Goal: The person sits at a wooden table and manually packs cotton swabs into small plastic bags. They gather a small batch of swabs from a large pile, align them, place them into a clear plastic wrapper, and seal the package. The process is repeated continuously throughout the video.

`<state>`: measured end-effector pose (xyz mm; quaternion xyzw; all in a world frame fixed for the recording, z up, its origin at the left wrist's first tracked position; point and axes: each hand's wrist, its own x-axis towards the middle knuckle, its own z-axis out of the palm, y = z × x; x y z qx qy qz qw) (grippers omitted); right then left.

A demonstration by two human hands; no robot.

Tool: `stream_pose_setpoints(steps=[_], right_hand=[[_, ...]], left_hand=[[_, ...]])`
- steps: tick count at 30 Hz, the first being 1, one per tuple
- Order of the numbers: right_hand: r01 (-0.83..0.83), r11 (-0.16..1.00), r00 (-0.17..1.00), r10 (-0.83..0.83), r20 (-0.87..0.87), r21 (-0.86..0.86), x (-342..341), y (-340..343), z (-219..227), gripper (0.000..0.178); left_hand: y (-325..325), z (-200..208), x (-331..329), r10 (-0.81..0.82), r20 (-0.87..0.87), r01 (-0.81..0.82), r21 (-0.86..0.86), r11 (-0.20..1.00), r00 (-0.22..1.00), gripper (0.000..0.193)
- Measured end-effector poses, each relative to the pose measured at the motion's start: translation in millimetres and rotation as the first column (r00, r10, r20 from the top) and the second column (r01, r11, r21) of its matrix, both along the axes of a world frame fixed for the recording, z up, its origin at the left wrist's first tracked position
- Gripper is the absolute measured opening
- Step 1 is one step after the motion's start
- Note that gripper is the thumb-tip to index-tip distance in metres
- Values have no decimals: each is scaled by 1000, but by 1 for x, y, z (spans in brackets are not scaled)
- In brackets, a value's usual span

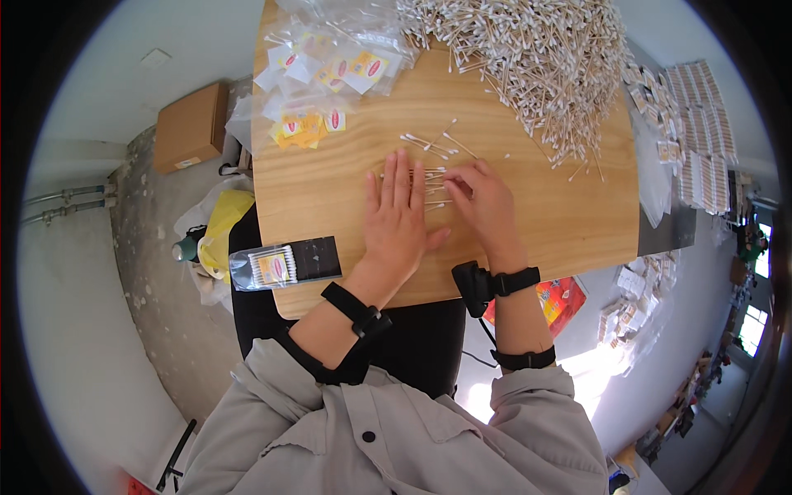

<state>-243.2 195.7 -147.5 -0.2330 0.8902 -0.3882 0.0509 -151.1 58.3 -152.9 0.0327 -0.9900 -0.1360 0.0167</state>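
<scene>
Left hand [402, 219] flat, fingers spread, palm down on small row of cotton swabs [431, 183] mid-surface [330, 198]; swabs mostly hidden under both hands. Right hand [487, 202] curled, fingertips pinching at swab ends; whether any is gripped, cannot tell. Loose swabs [433, 144] just beyond hands. Big swab pile [536, 58] at far right corner, top cut off. Empty sachets [326, 74] at far left corner. Filled packet [272, 266] overhanging near left edge.

A cardboard box [191, 125] (on the floor) and yellow bag [221, 224] sit left.
</scene>
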Motion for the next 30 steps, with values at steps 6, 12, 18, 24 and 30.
stream_pose_setpoints(steps=[6, 12, 18, 24, 30], right_hand=[[164, 981, 986, -160, 48, -100, 11, 8, -10, 11], [414, 797, 910, -384, 160, -440, 30, 8, -27, 25], [358, 670, 932, -216, 290, -650, 48, -21, -34, 30], [457, 560, 888, -338, 313, -691, 42, -17, -32, 31], [390, 906, 899, -413, -148, -162, 12, 9, -28, 20]], left_hand=[[0, -3, 3, -21, -9, 21, 29, 999, 1000, 112], [2, -6, 9, -33, -23, 34, 47, 998, 999, 110], [3, -6, 12, -29, -15, 29, 6, 1000, 999, 113], [1, -1, 11, -11, -7, 12, 56, 998, 1000, 112], [1, -4, 12, -66, -3, 66, 6, 998, 998, 107]])
